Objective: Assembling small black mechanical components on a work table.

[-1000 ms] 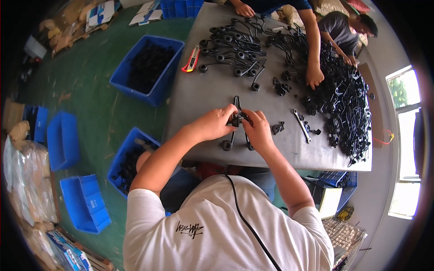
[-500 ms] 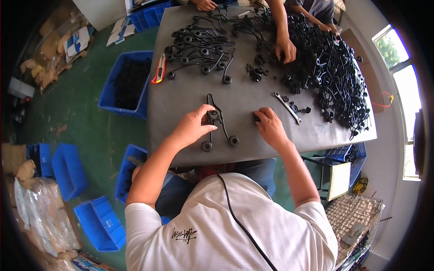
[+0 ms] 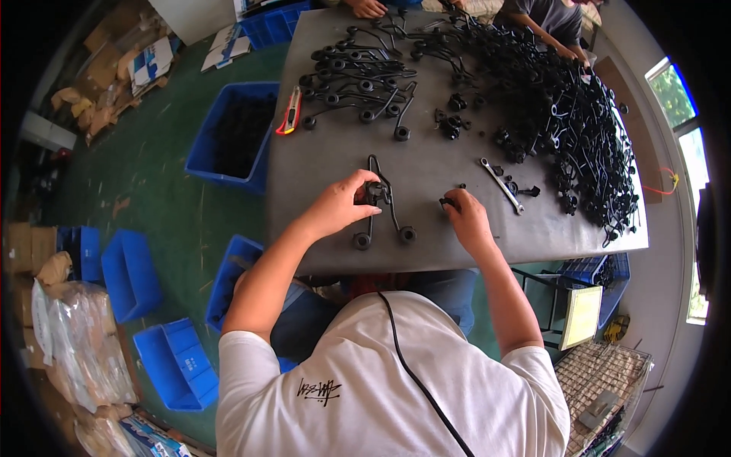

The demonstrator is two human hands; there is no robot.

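On the near part of the grey table [image 3: 327, 156], a black bent-rod frame [image 3: 376, 192] with a central clamp lies with its two round ends toward me. My left hand [image 3: 335, 204] grips the clamp between thumb and fingers. To its right, my right hand [image 3: 470, 221] pinches a small dark piece [image 3: 446, 202] just over the tabletop; its exact kind is unclear. A tiny black part [image 3: 462, 186] sits beyond those fingertips. Right of it lie a combination wrench [image 3: 502, 186] and a few black fittings [image 3: 525, 190].
Several black rods with round ends [image 3: 358, 84] lie in rows at far left, near a red-and-yellow utility knife [image 3: 289, 113]. A large heap of black parts [image 3: 586, 145] covers the right side. Co-workers' hands [image 3: 368, 8] are at the far edge. Blue bins [image 3: 199, 145] stand left.
My right hand has drawn slightly toward me, and the piece in its fingers now shows. The co-worker's arm has pulled back from the heap. The whole view has shifted a little.
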